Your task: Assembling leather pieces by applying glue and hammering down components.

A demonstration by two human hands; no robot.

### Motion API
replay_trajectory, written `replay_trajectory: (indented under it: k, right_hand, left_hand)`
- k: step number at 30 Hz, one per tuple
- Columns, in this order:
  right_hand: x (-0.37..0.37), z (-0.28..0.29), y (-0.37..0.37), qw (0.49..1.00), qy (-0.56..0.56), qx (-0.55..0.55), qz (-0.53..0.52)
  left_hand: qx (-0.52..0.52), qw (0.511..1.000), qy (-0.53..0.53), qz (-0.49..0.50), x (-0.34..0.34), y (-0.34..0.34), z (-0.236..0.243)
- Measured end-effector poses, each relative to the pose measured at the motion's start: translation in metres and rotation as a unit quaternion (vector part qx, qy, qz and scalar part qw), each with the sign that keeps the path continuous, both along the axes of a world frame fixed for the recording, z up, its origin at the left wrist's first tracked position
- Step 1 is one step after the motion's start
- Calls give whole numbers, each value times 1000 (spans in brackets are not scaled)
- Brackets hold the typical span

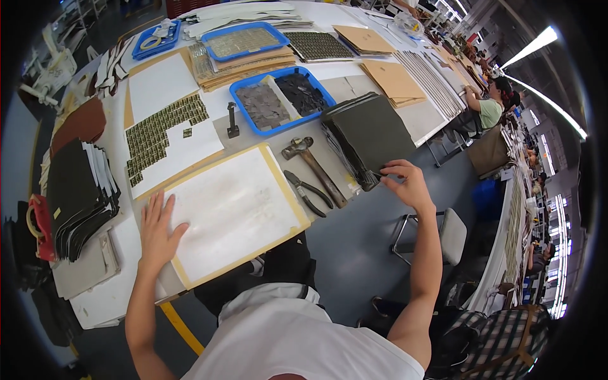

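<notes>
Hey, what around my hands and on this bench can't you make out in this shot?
All in the head view:
Right hand: its own fingers hide whether it pinches the dark stack.
White board: a patch is hidden under the left hand.
Grey pieces in the blue tray: too small and overlapped to count.
Green-shirted co-worker: too small to tell what they are doing.

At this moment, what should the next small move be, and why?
Probably lift the near corner of the top sheet on the dark stack with the right hand: its fingertips are already at that corner, though whether they pinch a sheet is hard to tell. The left hand lies spread at the left edge of the white board, apart from the stack.
</notes>
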State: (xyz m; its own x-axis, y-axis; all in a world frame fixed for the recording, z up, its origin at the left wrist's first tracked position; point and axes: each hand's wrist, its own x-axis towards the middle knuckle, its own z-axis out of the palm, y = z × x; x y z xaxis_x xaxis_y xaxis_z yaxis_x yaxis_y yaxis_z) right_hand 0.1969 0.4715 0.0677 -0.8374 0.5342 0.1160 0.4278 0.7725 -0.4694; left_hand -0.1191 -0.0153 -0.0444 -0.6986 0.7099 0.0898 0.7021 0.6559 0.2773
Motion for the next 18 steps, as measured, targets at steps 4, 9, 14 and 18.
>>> replay_trajectory:
  k: [4,9,14,18]
  right_hand:
    - [-11,-20,21,972,166,161,37]
    - [-61,-8,-73,903,415,102,-29]
    - [-113,-49,-216,893,280,111,334]
    - [-153,-82,-285,856,178,33,484]
  left_hand:
    - [46,996,55,44,1,-5,1]
    - [254,952,-171,-2,-4,39,5]
    - [462,697,-542,84,-26,64,1]
    - [429,696,-567,97,-31,50,13]
